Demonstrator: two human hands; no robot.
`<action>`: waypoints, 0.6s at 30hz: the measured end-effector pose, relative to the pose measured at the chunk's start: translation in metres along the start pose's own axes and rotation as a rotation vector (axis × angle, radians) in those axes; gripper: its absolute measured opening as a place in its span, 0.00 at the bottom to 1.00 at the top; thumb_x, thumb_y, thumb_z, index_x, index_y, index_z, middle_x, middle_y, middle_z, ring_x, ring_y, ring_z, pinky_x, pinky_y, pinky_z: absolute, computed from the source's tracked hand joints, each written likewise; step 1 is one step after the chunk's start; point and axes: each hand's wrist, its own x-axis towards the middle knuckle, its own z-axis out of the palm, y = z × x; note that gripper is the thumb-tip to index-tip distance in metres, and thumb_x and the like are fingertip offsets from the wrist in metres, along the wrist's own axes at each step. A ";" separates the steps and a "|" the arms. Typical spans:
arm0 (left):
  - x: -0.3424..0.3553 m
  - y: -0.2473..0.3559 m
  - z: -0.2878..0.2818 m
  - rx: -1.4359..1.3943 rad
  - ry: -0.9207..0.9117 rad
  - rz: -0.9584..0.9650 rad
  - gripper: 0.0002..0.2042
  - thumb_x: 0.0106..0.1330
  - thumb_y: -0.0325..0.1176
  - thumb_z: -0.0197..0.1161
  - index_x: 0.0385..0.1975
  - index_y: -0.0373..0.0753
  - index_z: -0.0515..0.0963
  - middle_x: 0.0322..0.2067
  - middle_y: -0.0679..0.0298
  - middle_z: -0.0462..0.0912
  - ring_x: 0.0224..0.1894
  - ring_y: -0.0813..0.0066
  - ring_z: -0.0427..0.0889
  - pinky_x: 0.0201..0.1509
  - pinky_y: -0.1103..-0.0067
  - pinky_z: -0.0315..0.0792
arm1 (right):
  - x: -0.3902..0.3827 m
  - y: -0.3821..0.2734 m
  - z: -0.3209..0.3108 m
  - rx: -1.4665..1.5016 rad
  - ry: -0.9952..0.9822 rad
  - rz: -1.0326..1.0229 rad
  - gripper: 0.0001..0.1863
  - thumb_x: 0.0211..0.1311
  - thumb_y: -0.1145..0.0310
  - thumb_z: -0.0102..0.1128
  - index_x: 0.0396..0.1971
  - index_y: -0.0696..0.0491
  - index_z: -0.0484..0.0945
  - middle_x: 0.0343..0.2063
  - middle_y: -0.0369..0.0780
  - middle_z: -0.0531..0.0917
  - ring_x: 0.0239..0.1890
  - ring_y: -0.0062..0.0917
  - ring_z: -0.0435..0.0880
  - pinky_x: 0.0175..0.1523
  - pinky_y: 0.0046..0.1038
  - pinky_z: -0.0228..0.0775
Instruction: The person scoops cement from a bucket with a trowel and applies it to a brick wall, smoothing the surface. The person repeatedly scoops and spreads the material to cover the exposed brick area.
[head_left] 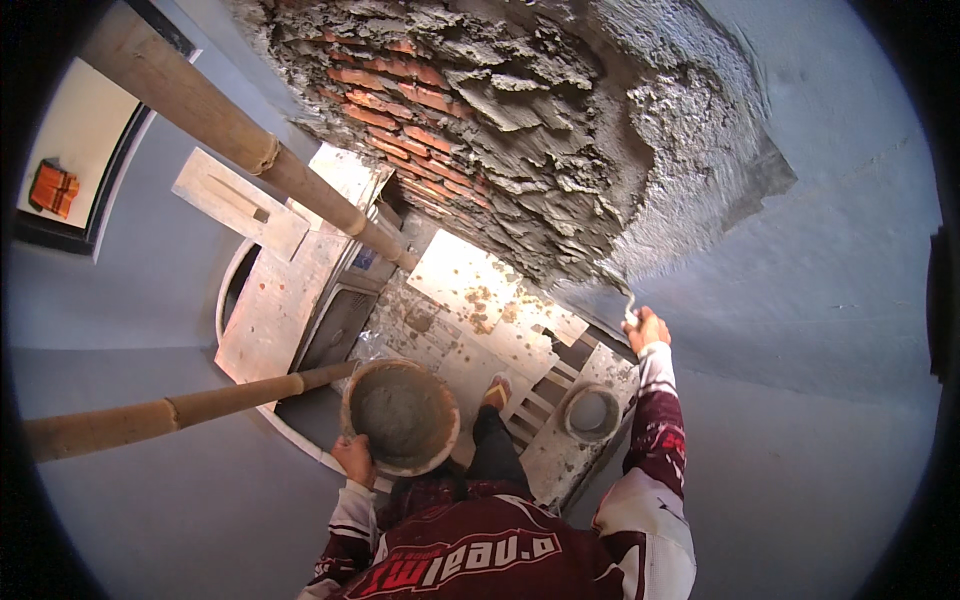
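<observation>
My left hand [355,461] is closed on the rim of a round tub [449,402] of wet grey mortar [398,410], held at waist height. Out to the right, my right hand [649,331] grips a trowel [628,298] by its handle. Its blade meets the lower edge of the mortar on the wall, and most of it is hidden or blends in with the grey. Ahead, rough fresh mortar [530,110] covers much of the wall. Bare red bricks [400,110] show through on the left of it.
Two bamboo poles [225,110] [200,408] slant in from the left. A bucket [592,412] stands on a plank at the right. Below me are mortar-spattered boards [465,280], slats with gaps, and my sandalled foot [497,390]. A wooden board [240,203] lies at the left.
</observation>
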 end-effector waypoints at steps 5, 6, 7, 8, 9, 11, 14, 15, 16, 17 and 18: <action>-0.005 -0.004 -0.002 -0.042 -0.029 -0.058 0.09 0.51 0.16 0.56 0.22 0.39 0.67 0.18 0.69 0.72 0.17 0.80 0.70 0.20 0.79 0.61 | -0.031 0.002 0.063 -0.125 0.075 -0.008 0.18 0.55 0.58 0.64 0.43 0.48 0.74 0.38 0.46 0.83 0.42 0.46 0.83 0.45 0.47 0.74; -0.003 -0.008 -0.001 -0.053 -0.041 -0.056 0.09 0.51 0.16 0.57 0.23 0.39 0.67 0.18 0.69 0.72 0.18 0.80 0.70 0.20 0.79 0.61 | -0.026 -0.007 0.080 -0.153 0.014 -0.039 0.18 0.55 0.59 0.64 0.44 0.47 0.73 0.40 0.46 0.81 0.42 0.46 0.83 0.45 0.47 0.74; -0.004 -0.009 -0.001 -0.006 -0.024 -0.057 0.09 0.51 0.16 0.57 0.23 0.39 0.67 0.18 0.69 0.72 0.18 0.80 0.70 0.21 0.79 0.62 | -0.019 -0.019 0.095 -0.180 -0.049 -0.070 0.18 0.56 0.60 0.63 0.45 0.47 0.73 0.43 0.46 0.80 0.42 0.46 0.83 0.45 0.47 0.75; -0.005 -0.009 -0.001 0.044 -0.005 -0.059 0.09 0.51 0.16 0.57 0.23 0.39 0.67 0.19 0.69 0.72 0.19 0.80 0.70 0.21 0.79 0.62 | -0.009 -0.027 0.109 -0.201 -0.068 -0.139 0.15 0.58 0.62 0.60 0.45 0.47 0.73 0.45 0.46 0.80 0.43 0.45 0.83 0.46 0.47 0.75; -0.004 -0.009 0.002 0.092 0.005 -0.058 0.09 0.51 0.16 0.57 0.22 0.39 0.67 0.19 0.69 0.72 0.19 0.80 0.70 0.22 0.80 0.62 | 0.002 -0.036 0.117 -0.246 -0.091 -0.151 0.14 0.60 0.63 0.59 0.45 0.48 0.73 0.44 0.46 0.80 0.43 0.44 0.83 0.46 0.46 0.75; -0.005 -0.010 0.005 0.045 -0.029 -0.031 0.09 0.50 0.16 0.57 0.23 0.39 0.67 0.19 0.70 0.72 0.20 0.80 0.70 0.23 0.80 0.62 | 0.030 -0.042 0.140 -0.259 -0.010 -0.110 0.14 0.59 0.62 0.59 0.44 0.48 0.74 0.44 0.46 0.80 0.43 0.44 0.83 0.46 0.46 0.75; 0.003 -0.025 -0.007 0.015 -0.038 -0.025 0.08 0.49 0.16 0.57 0.24 0.38 0.69 0.20 0.70 0.72 0.20 0.81 0.69 0.24 0.81 0.61 | 0.053 -0.044 0.135 -0.214 0.070 -0.121 0.15 0.59 0.60 0.59 0.43 0.49 0.74 0.42 0.46 0.80 0.41 0.44 0.83 0.46 0.46 0.75; 0.004 -0.028 -0.007 -0.007 -0.024 -0.028 0.08 0.49 0.16 0.58 0.24 0.38 0.69 0.20 0.71 0.72 0.20 0.81 0.69 0.24 0.81 0.61 | 0.047 -0.057 0.120 -0.175 0.077 -0.136 0.15 0.59 0.59 0.60 0.43 0.49 0.74 0.42 0.46 0.80 0.42 0.44 0.83 0.46 0.46 0.75; 0.003 -0.031 -0.009 -0.013 -0.027 -0.022 0.07 0.49 0.17 0.58 0.24 0.38 0.70 0.21 0.70 0.73 0.21 0.80 0.70 0.25 0.80 0.63 | 0.036 -0.068 0.105 -0.134 0.084 -0.149 0.15 0.58 0.59 0.61 0.42 0.49 0.75 0.42 0.46 0.80 0.42 0.44 0.83 0.46 0.46 0.75; -0.001 -0.028 -0.006 -0.021 -0.039 -0.016 0.07 0.50 0.17 0.58 0.24 0.37 0.70 0.21 0.69 0.73 0.22 0.78 0.70 0.26 0.79 0.64 | 0.026 -0.075 0.084 -0.097 0.098 -0.157 0.15 0.57 0.59 0.62 0.42 0.49 0.75 0.41 0.47 0.81 0.43 0.44 0.83 0.46 0.45 0.75; -0.004 -0.025 -0.004 -0.023 -0.054 -0.011 0.07 0.51 0.17 0.58 0.24 0.37 0.71 0.22 0.69 0.73 0.22 0.77 0.71 0.27 0.78 0.66 | 0.020 -0.072 0.075 -0.073 0.115 -0.148 0.16 0.57 0.57 0.62 0.41 0.49 0.75 0.40 0.46 0.81 0.44 0.44 0.83 0.47 0.45 0.75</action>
